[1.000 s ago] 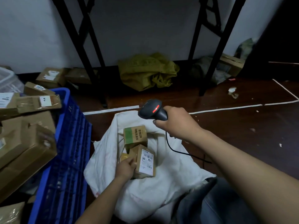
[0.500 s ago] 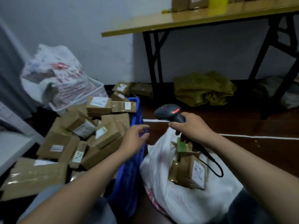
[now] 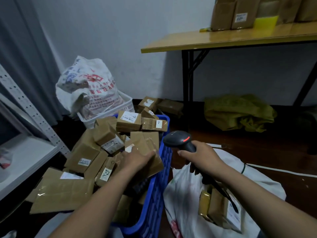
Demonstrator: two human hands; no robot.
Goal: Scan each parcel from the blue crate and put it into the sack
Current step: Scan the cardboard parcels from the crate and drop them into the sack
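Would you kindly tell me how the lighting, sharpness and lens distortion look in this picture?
Head view: dim, flat light, deep shadow under the table; head view: the wide lens slants the table edge and shelf upright; tape on the parcels glints, the left hand looks soft, the scanner shows a glowing red light.

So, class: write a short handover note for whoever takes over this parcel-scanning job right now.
Left hand: laid on a cardboard parcel at the right edge of the blue crate; whether it grips yet is unclear.
Right hand: grips the scanner, red light on, above the white sack.
Done: a few parcels lie in the sack.
Left: the crate is heaped with parcels; scan each, then sack it.
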